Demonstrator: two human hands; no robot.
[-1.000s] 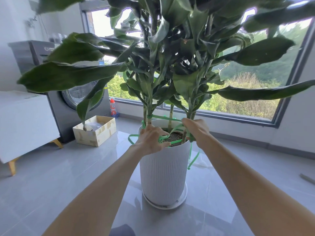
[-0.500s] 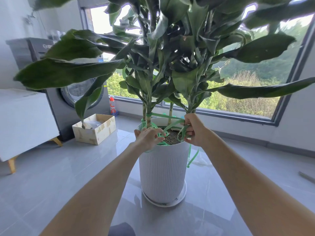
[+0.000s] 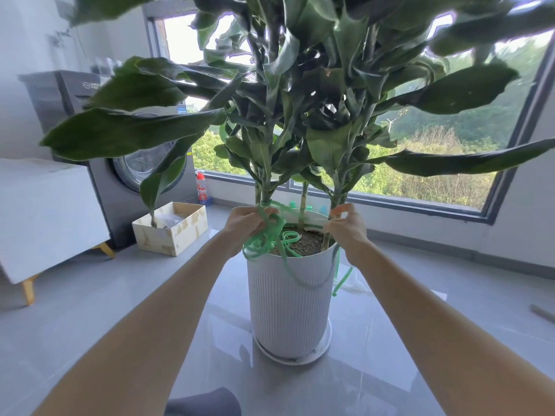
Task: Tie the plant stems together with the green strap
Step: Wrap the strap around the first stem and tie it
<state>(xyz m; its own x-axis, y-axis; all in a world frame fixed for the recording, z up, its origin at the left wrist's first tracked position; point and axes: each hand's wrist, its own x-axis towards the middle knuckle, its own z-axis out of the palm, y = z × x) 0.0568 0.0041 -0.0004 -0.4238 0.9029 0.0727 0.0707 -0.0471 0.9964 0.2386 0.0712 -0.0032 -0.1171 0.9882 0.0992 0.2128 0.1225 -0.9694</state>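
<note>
Left grip [image 3: 247, 225], right grip [image 3: 348, 228] hold green strap [image 3: 270, 238] — pot [image 3: 288, 310] on grey floor [image 3: 90, 310].

I see the left hand [image 3: 246, 224] gripping a bunch of the green strap [image 3: 268, 239] at the base of the left stem [image 3: 264, 190], where the strap wraps round it. The right hand [image 3: 348, 229] pinches the strap against the right stem [image 3: 337, 197]. One strand runs between the hands, over the soil [image 3: 304, 243]. Loose loops lie on the soil and spill over the rim of the white ribbed pot [image 3: 288, 298], and one end dangles down its right side. A thinner middle stem [image 3: 304, 202] stands behind, between the hands. The pot sits on a saucer [image 3: 295, 358] on grey floor. To my left I make out a washing machine [image 3: 120, 175], an open box [image 3: 171, 232] and a bottle [image 3: 201, 190] under the window [image 3: 435, 181].
</note>
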